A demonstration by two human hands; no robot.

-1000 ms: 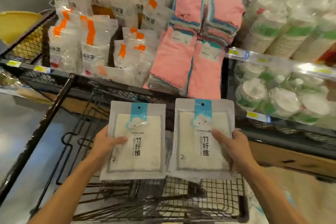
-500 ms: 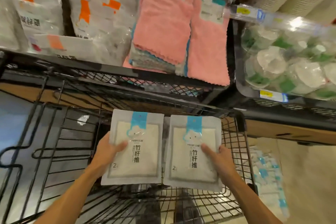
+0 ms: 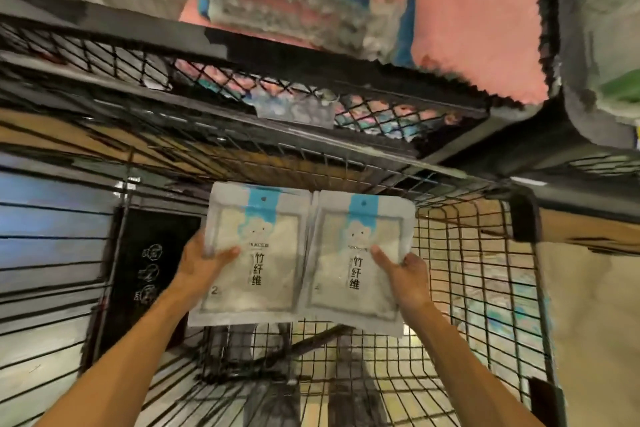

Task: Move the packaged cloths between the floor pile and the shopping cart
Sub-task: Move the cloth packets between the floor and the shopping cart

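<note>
Left hand pinched the left edge of a flat grey-white plastic cloth packet with a light-blue header strip: thumb across the front, other fingers hidden behind. Right hand pinched a second matching grey-white cloth packet with blue header at its right edge, same grip, thumb on the front face. Both packets held face up, side by side at frame centre, inner edges touching or slightly overlapping, cannot tell which. Both held above the black wire-mesh shopping cart, over its far end; wire grid floor visible beneath, cannot tell whether packets touched it. Printed black characters and a pale cloud-like mark on each front. Black panel with white symbols seen left of the left hand. Upper frame: black mesh shelf rail, with pink scalloped-edge cloths hanging over it at upper right. Heavy motion blur at frame edges; floor pile not made out.
</note>
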